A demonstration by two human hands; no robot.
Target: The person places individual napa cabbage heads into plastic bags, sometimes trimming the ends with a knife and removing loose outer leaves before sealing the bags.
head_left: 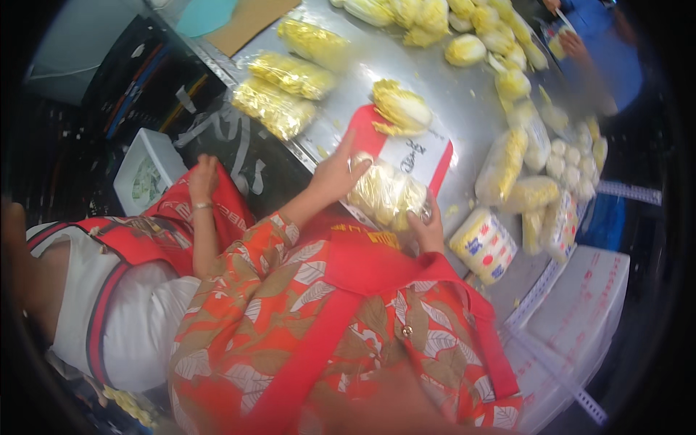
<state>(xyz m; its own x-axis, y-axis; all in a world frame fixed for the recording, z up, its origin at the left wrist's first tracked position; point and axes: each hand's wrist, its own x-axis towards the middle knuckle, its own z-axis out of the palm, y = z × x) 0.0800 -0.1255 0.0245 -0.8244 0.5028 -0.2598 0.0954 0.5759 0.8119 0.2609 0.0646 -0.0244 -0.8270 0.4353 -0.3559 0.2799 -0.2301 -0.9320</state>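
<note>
Between my two hands is a napa cabbage wrapped in clear, shiny film (388, 193), close to the front of the metal table. My left hand (335, 174) grips its left end, with the thumb over the top. My right hand (426, 226) closes round its right end. Just beyond it, an unwrapped pale-yellow napa cabbage (403, 109) rests on a flat red-and-white board (441, 148) with handwriting on it. Film-wrapped cabbages (274, 109) lie side by side to the left of the board.
Loose cabbages (464, 51) cover the far side of the metal table (348, 109). Bagged produce (533, 194) and a white printed package (483, 245) stand at right, near a white carton (580, 297). A white foam box (145, 170) and a co-worker's arm (205, 232) are at left; another person (605, 58) is far right.
</note>
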